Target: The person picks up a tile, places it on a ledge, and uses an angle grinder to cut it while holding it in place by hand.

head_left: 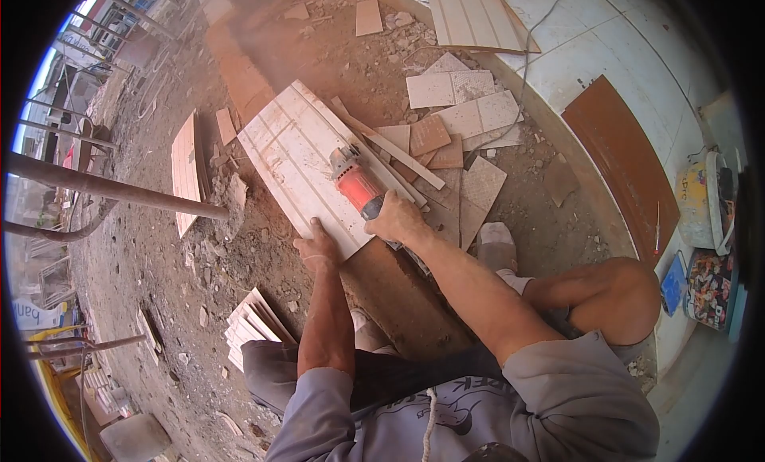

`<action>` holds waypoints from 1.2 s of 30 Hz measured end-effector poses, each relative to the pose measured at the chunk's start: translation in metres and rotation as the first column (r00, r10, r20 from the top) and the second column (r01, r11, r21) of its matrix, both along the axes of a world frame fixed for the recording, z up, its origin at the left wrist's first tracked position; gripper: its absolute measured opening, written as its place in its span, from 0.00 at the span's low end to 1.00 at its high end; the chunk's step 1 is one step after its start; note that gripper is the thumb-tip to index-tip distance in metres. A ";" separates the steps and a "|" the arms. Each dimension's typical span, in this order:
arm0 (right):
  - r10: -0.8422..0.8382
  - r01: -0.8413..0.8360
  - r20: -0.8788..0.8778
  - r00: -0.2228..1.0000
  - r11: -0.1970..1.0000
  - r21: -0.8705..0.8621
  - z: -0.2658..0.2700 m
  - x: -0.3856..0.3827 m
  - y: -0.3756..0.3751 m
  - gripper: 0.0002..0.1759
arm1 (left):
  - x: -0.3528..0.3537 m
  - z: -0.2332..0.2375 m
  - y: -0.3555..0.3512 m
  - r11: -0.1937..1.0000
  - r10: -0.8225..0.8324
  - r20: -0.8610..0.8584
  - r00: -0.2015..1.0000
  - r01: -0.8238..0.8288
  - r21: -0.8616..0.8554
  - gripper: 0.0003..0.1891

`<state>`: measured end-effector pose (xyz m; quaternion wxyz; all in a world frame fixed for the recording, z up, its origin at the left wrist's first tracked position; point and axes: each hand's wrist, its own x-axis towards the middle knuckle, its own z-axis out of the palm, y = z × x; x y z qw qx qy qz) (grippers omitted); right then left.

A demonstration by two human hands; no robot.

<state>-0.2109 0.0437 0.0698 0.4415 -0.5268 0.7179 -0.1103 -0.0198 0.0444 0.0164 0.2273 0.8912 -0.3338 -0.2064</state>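
My right hand [398,219] is wrapped round the rear of a red and black angle grinder [358,184]. The grinder's metal head lies over the right part of a pale tile [283,155] marked with long lines. I cannot make out the disc or whether it touches the tile. At the tile's near edge, my left hand [317,245] grips it, with the thumb on top and the fingers at the side. The tile rests across a brown beam-like block [414,302]. Narrow cut strips [406,159] lie along the tile's right side.
Broken tiles [478,115] and offcuts lie on the dirt to the right. More tiles stand stacked at left [187,175] and near my knee [255,326]. A metal pole [119,187] juts in from the left. A cable [526,71] runs at upper right; a bucket [701,199] stands far right.
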 end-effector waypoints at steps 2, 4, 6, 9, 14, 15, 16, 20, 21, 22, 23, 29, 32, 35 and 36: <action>0.005 -0.005 0.006 1.000 1.000 0.005 0.000 0.000 0.000 0.38 | 0.000 0.001 0.000 1.000 0.004 0.000 1.000 -0.004 0.002 0.40; 0.002 -0.002 0.019 1.000 1.000 0.009 0.002 -0.001 0.001 0.38 | 0.000 0.001 0.000 1.000 0.010 0.001 1.000 -0.010 0.011 0.40; -0.007 0.007 0.004 1.000 1.000 0.005 0.000 -0.001 0.002 0.38 | 0.000 -0.001 -0.001 1.000 0.014 -0.002 1.000 -0.014 0.021 0.40; -0.006 0.006 0.010 1.000 1.000 0.006 0.001 0.000 0.002 0.39 | 0.001 -0.003 -0.002 1.000 0.016 0.017 1.000 -0.016 0.014 0.40; 0.001 -0.001 -0.007 1.000 1.000 -0.010 -0.002 0.000 0.005 0.39 | 0.002 -0.004 0.000 1.000 -0.003 0.026 1.000 0.003 -0.005 0.40; -0.003 0.003 -0.012 1.000 1.000 -0.008 -0.004 -0.001 0.006 0.39 | 0.001 -0.004 0.000 1.000 -0.007 0.021 1.000 0.007 -0.003 0.40; -0.009 0.009 -0.013 1.000 1.000 -0.010 -0.005 0.000 0.006 0.39 | 0.001 -0.004 0.000 1.000 -0.006 0.016 1.000 0.006 -0.003 0.39; -0.008 0.007 -0.009 1.000 1.000 -0.004 -0.003 -0.001 0.009 0.38 | 0.001 -0.005 -0.001 1.000 -0.006 0.035 0.999 0.007 -0.018 0.39; -0.008 0.008 -0.010 1.000 1.000 -0.003 -0.004 -0.001 0.010 0.38 | 0.001 -0.006 0.000 1.000 -0.006 0.035 0.999 0.007 -0.017 0.39; -0.010 0.010 -0.007 1.000 1.000 -0.013 -0.004 -0.001 0.011 0.38 | 0.002 -0.006 -0.001 1.000 -0.005 0.036 0.999 0.006 -0.013 0.40; -0.012 0.012 -0.005 1.000 1.000 -0.024 -0.004 -0.001 0.011 0.38 | 0.002 -0.006 -0.001 1.000 -0.004 0.037 0.999 0.004 -0.010 0.40; -0.008 0.008 -0.007 1.000 1.000 -0.009 -0.006 -0.002 0.013 0.38 | 0.000 -0.002 0.000 1.000 -0.002 0.042 0.999 0.003 -0.011 0.40; -0.008 0.008 -0.002 1.000 1.000 -0.007 -0.005 -0.003 0.014 0.38 | -0.001 -0.001 0.000 1.000 0.000 0.043 0.999 0.001 -0.019 0.40; -0.008 0.008 -0.007 1.000 1.000 0.000 -0.006 -0.003 0.015 0.38 | 0.001 -0.006 -0.001 1.000 0.003 0.050 0.999 -0.002 -0.014 0.39; -0.008 0.008 -0.007 1.000 1.000 0.001 -0.007 -0.003 0.016 0.38 | 0.002 -0.006 -0.001 1.000 0.003 0.050 0.999 -0.002 -0.013 0.39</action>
